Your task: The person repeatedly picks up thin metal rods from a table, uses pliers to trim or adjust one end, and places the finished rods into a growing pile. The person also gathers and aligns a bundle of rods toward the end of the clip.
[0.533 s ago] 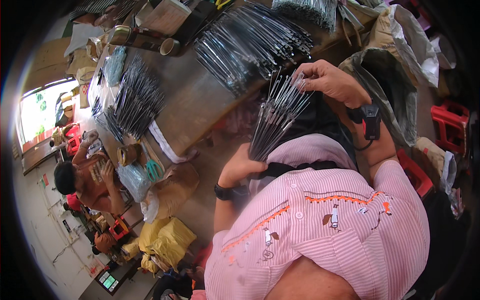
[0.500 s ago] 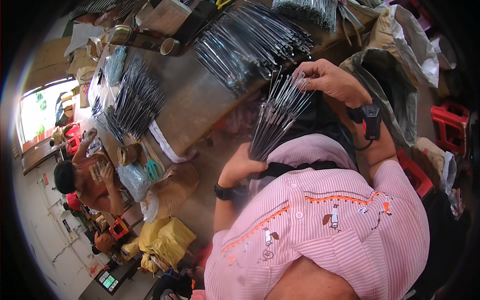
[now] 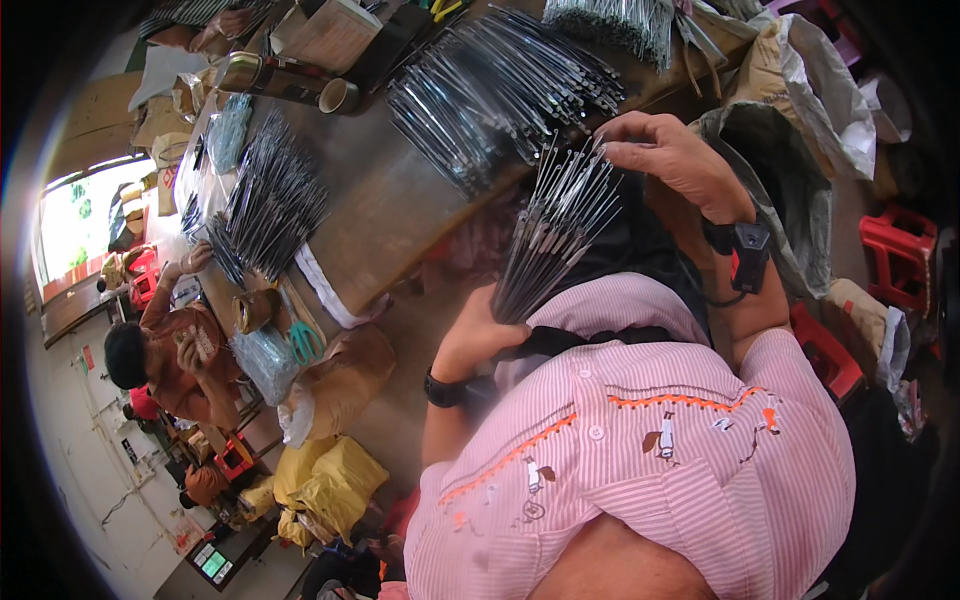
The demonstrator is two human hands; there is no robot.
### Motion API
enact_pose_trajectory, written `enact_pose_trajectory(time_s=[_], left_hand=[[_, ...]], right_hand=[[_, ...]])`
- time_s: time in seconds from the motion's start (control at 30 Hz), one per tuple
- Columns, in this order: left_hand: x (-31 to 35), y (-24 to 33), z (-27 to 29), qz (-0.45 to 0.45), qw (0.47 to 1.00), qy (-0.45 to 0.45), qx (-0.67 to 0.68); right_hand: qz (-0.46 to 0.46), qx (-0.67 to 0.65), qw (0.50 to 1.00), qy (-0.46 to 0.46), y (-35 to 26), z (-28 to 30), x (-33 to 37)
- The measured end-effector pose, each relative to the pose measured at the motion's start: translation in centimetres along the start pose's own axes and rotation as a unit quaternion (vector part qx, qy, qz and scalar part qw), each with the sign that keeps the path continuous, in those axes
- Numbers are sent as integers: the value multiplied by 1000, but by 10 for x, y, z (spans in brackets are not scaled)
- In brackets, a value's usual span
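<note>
My left hand is wrapped round the lower end of a fanned bundle of thin metal rods, held in front of my lap. The rods are dark toward the grip and bright silver higher up, with small bent or looped tips. At the upper right of the fan, my right hand has thumb and fingers bent round a rod tip. The exact contact between fingertips and tip is hard to see. Just beyond the bundle, a wide pile of similar dark rods lies on the brown worktable.
Another rod pile lies to the left, near teal-handled scissors. A cup stands at the back. Open sacks and red stools are on the right. A co-worker sits at the left, by yellow bags.
My right hand has shifted slightly, its fingers straighter over the rod tips. My left hand keeps its grip on the bundle. At the left, the co-worker's arms have moved.
</note>
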State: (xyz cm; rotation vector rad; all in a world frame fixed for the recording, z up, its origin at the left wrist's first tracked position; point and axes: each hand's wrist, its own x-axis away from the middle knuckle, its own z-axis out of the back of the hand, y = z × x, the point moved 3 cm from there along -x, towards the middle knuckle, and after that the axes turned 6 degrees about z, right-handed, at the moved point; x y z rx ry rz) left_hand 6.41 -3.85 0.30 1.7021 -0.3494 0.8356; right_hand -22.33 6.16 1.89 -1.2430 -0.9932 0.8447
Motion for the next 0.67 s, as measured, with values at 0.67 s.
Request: enact_pose_trajectory(time_s=[0.67], left_hand=[[-3,1,-2,-19,996,39,-82]], right_hand=[[13,29,999,-34,8,-7,20]])
